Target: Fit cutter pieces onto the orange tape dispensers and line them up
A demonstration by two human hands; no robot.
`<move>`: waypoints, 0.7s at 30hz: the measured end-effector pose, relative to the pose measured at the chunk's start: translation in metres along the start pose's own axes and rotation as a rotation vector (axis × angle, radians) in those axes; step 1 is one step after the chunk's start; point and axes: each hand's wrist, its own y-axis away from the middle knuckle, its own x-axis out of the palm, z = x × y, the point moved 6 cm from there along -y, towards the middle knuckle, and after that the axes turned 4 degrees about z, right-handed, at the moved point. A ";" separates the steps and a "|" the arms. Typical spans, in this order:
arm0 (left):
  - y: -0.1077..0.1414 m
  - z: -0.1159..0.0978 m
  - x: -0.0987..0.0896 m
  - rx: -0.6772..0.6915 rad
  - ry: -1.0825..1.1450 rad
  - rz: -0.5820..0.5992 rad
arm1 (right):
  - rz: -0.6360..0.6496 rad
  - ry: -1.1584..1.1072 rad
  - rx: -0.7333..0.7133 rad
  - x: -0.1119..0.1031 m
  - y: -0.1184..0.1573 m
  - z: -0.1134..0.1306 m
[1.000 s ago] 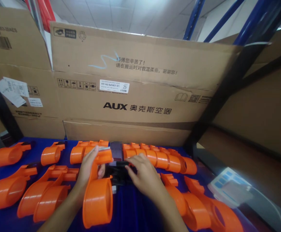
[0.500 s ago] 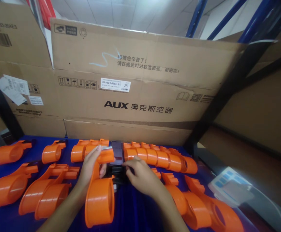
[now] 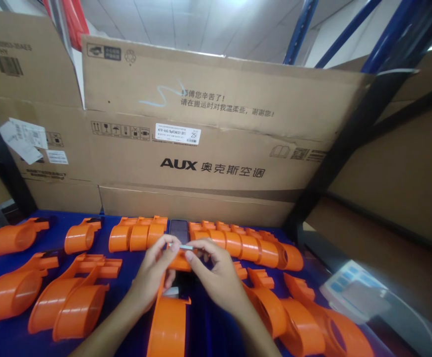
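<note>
My left hand [image 3: 155,265] is closed around the upper end of an orange plastic ring-shaped holder [image 3: 169,325], whose wide ring hangs down toward me. A thin pale strip [image 3: 184,247] lies along the top of that end, under my left thumb. My right hand [image 3: 216,272] is closed in a pinch at the right end of the strip, its thumb on the orange end. Something small and dark shows between its fingers, too small to name. Beneath my hands are black items, mostly hidden, and a small whitish piece [image 3: 171,292].
Similar orange holders stand in rows on the blue surface, some at the left [image 3: 11,240], others at the right [image 3: 251,246]. A phone [image 3: 179,228] lies behind my hands. Cardboard [image 3: 216,148] walls the back; a white device with blue keys [image 3: 353,287] sits at the right.
My right hand has moved up and left from beside the black items to the holder's upper end. My left hand has brought the holder rightward and lower, tilting its ring nearer me.
</note>
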 end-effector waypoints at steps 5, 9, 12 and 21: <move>-0.001 0.003 0.002 0.022 -0.045 0.034 | -0.038 -0.072 0.057 -0.001 0.002 -0.004; -0.002 0.001 0.002 0.026 -0.053 0.033 | -0.060 -0.066 0.058 -0.004 0.002 -0.001; -0.002 -0.002 0.002 0.024 -0.058 0.038 | -0.081 -0.058 0.056 -0.006 0.002 0.001; -0.003 -0.009 -0.013 0.036 -0.098 0.041 | -0.116 -0.058 0.087 -0.012 0.005 -0.004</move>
